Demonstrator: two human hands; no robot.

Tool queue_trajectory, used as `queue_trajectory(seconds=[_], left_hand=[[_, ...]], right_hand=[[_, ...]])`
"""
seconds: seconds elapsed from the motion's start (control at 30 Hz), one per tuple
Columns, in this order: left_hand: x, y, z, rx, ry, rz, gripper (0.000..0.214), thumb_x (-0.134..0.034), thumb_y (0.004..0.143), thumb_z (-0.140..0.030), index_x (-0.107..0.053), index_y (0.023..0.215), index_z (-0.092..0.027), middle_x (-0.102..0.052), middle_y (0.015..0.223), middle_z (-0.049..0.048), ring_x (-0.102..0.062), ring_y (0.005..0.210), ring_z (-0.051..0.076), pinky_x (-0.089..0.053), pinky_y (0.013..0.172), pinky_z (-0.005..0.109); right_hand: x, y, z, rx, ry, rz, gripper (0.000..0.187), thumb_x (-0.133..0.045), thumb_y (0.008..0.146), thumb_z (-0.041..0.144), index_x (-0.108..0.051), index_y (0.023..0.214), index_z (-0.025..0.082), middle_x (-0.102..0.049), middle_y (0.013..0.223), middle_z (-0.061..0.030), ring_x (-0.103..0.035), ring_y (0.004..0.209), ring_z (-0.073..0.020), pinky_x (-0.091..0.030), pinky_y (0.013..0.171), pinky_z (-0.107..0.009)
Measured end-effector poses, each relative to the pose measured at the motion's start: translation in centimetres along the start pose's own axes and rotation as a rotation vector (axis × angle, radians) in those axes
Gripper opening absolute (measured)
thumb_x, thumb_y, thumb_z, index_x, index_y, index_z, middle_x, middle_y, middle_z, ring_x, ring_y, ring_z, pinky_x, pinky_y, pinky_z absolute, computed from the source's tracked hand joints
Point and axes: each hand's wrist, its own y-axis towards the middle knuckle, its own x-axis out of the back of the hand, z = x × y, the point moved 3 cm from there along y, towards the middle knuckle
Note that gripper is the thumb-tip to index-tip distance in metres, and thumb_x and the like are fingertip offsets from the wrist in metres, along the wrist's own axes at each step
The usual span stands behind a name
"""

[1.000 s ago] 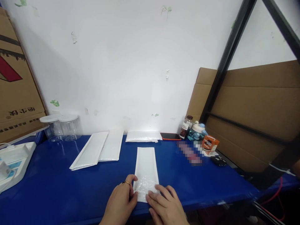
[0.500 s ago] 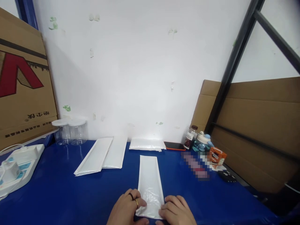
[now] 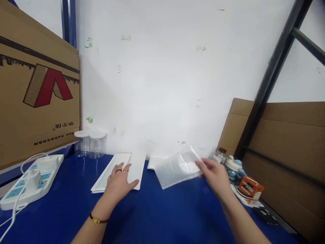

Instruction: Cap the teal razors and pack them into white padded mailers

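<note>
Right hand [image 3: 215, 174] lifted the envelope [image 3: 177, 166]; left hand [image 3: 119, 179] reached the stack [image 3: 119, 171].

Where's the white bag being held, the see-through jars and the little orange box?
white bag [image 3: 175, 169], head view, middle of its bubbly side
clear jars [image 3: 97, 146], head view, side of one jar
orange box [image 3: 250, 189], head view, its front face

A white wall [image 3: 162, 84], flecked with small green marks, is seen behind a glossy blue bench [image 3: 157, 217]. Printed cardboard [image 3: 33, 101] is leaned at the left beside a blue post [image 3: 68, 20], and plain cardboard [image 3: 291, 135] is stood at the right behind a slanted black metal frame [image 3: 269, 84].
</note>
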Motion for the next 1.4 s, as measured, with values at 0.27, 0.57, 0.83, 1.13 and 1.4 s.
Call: queue_trajectory(seconds=[0.27, 0.57, 0.83, 1.13, 1.4], left_hand=[[-3.4, 3.6, 6.9, 0.341, 0.068, 0.185, 0.105, -0.060, 0.057, -0.061, -0.020, 0.143, -0.017, -0.023, 0.146, 0.0205, -0.026, 0.128, 0.045, -0.027, 0.095, 0.059], [-0.9, 3.9, 8.3, 0.267, -0.106, 0.013, 0.073, -0.051, 0.067, -0.031, -0.035, 0.137, -0.018, -0.048, 0.130, 0.0168, -0.051, 0.112, 0.034, -0.042, 0.087, 0.044], [2.9, 1.5, 0.9, 0.124, -0.969, 0.338, 0.058, -0.053, 0.069, -0.029, -0.048, 0.127, -0.025, -0.059, 0.122, 0.0025, -0.061, 0.096, 0.023, -0.048, 0.076, 0.029], [-2.3, -0.2, -3.3, 0.262, -1.591, 1.032, 0.065, -0.057, 0.071, -0.058, -0.054, 0.121, -0.016, -0.068, 0.100, 0.0106, -0.064, 0.092, 0.029, -0.050, 0.074, 0.036], [-1.7, 1.9, -6.4, -0.215, -1.738, 0.430, 0.071, -0.072, 0.061, -0.054, -0.051, 0.123, -0.025, -0.058, 0.121, 0.0090, -0.050, 0.114, 0.029, -0.041, 0.095, 0.041]], right_hand=[[-6.6, 7.6, -12.0, -0.461, 0.120, -0.169, 0.016, -0.068, 0.065, 0.029, -0.059, 0.063, 0.016, -0.064, 0.064, -0.0065, -0.063, 0.064, -0.0203, -0.055, 0.059, -0.031], [-6.3, 6.3, -14.6, -0.284, -0.261, -0.218, 0.046, -0.058, 0.068, 0.038, -0.062, 0.105, 0.011, -0.054, 0.114, -0.0188, -0.054, 0.103, -0.0308, -0.038, 0.093, -0.042], [-7.7, 1.0, -7.2, 0.072, 0.184, 0.083, 0.052, -0.057, 0.079, 0.040, -0.046, 0.127, 0.025, -0.050, 0.127, -0.0105, -0.051, 0.112, -0.0246, -0.045, 0.088, -0.038], [-9.3, -1.7, -6.6, -0.146, 0.398, -0.053, 0.036, -0.051, 0.083, 0.044, -0.062, 0.100, 0.014, -0.067, 0.083, -0.0056, -0.060, 0.077, -0.0202, -0.049, 0.065, -0.028], [-11.8, -2.3, -7.9, -0.814, 1.193, 0.023, 0.023, -0.055, 0.082, 0.028, -0.059, 0.098, 0.012, -0.069, 0.071, -0.0055, -0.064, 0.059, -0.0177, -0.053, 0.052, -0.030]])
